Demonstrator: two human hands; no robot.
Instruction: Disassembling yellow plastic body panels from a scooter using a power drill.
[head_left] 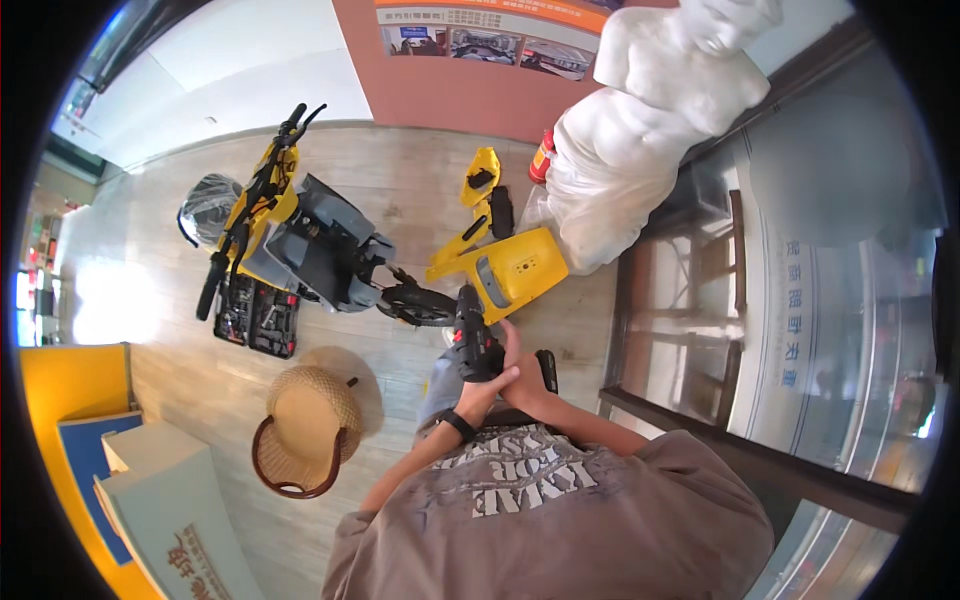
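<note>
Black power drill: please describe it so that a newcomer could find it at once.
Begin at the tall white armless statue and go down-left to the large yellow plastic panel on the floor. At the panel's lower left edge in the picture, the person's bare left hand and bare right hand hold the black power drill. Unlike the round black scooter wheel beside it, it has small red details.

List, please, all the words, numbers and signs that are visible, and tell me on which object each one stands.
Lettering is described, not copied:
Brown shirt: large pale block letters, creased.
Pale stand: large brown characters.
White panel: blue characters in a column.
Wall poster: small characters, mostly too blurred to read.
Fire extinguisher: label too small to read.
Black power drill: no marking readable.
</note>
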